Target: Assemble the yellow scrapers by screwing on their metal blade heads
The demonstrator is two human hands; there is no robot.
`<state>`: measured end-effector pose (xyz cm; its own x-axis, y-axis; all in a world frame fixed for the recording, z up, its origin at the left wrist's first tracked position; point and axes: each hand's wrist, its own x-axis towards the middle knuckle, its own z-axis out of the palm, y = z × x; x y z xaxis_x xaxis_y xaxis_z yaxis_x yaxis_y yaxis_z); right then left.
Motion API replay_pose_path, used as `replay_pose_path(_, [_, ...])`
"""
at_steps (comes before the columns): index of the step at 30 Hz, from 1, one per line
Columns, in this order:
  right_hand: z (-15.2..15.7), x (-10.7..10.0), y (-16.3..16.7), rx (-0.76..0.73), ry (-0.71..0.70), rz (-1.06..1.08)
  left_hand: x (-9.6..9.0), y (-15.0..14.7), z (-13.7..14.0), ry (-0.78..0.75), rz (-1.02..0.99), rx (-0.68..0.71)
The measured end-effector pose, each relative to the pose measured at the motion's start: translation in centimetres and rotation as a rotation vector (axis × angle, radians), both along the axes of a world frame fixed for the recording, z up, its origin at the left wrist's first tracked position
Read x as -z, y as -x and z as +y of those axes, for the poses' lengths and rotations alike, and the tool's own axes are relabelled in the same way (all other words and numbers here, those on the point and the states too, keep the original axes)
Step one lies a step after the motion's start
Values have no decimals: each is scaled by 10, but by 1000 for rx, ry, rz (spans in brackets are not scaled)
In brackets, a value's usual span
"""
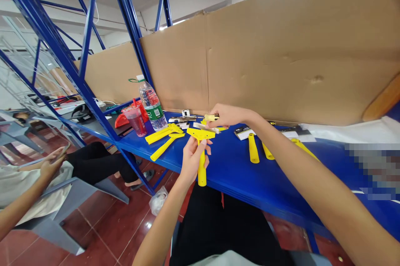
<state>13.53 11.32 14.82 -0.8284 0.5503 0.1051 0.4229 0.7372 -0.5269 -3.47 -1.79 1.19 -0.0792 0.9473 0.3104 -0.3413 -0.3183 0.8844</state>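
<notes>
yellow scraper (pixel 202 171) fills the left hand (pixel 192 160), a screwdriver (pixel 210 117) the right hand (pixel 226 116); green bottle label (pixel 153 113) is illegible.

Surface: a blue table (pixel 231 170) in front of me. On my left, a clear bottle (pixel 155 116) (green label, white cap) stands beside a red cup (pixel 136 123); two yellow scrapers (pixel 158 135) lie just in front. On my right, a black-and-white packet (pixel 243 133) lies near three yellow handles (pixel 253 150); a white sheet (pixel 346 131) covers part of the back edge.
</notes>
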Motion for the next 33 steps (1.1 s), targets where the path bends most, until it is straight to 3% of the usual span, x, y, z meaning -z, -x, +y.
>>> replay_pose_path(12, [-8, -5, 2, -100, 63, 48, -7, 5, -2, 68, -11, -21])
replay_pose_path(25, [-24, -10, 9, -92, -30, -112, -10, 0, -2, 99, 30, -57])
replay_pose_path(33, [-22, -11, 7, -113, -32, -88, -11, 5, -4, 108, 74, -55])
